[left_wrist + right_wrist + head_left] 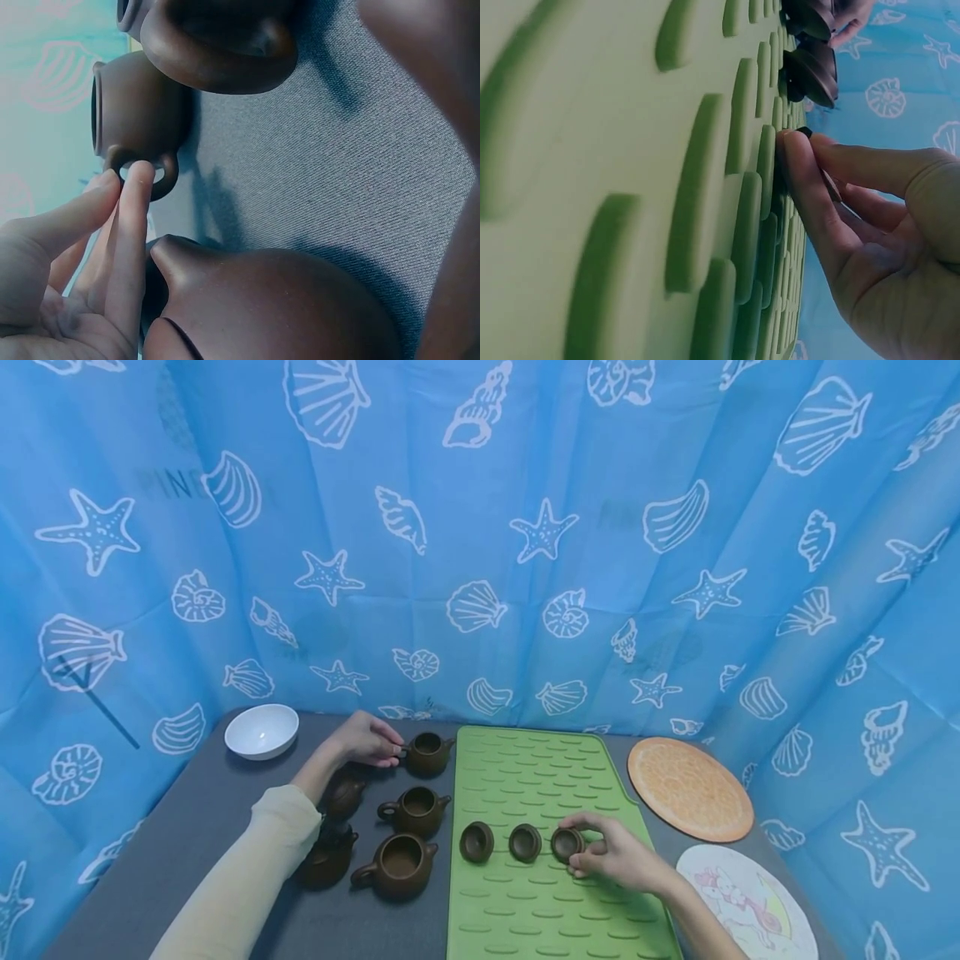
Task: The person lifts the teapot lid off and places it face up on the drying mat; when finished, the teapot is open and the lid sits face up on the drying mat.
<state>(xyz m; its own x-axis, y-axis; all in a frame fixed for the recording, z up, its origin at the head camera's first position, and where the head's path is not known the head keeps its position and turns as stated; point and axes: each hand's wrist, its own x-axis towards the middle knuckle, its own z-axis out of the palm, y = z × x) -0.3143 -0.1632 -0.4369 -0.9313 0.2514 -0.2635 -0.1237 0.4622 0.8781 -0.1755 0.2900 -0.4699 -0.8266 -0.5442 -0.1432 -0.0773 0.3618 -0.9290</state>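
The rightmost small brown lid [567,844], upturned on the green mat [510,914], is pinched at its sides by the right hand [622,857]. The far lidless teapot [428,757], left of the mat, is pinched at its handle by the left hand [363,741]. Positioning appears to be in hand; steady grips are likely required next. The grey table [168,852] is backed by a blue shell-patterned curtain [450,547].

Far teapot [427,762]: brown, lidless, set upright on gray table [187,827], handle [172,176] pinched.
Rightmost lid-like piece [566,845]: brown, round, hollow side up, gripped on green mat [517,768].
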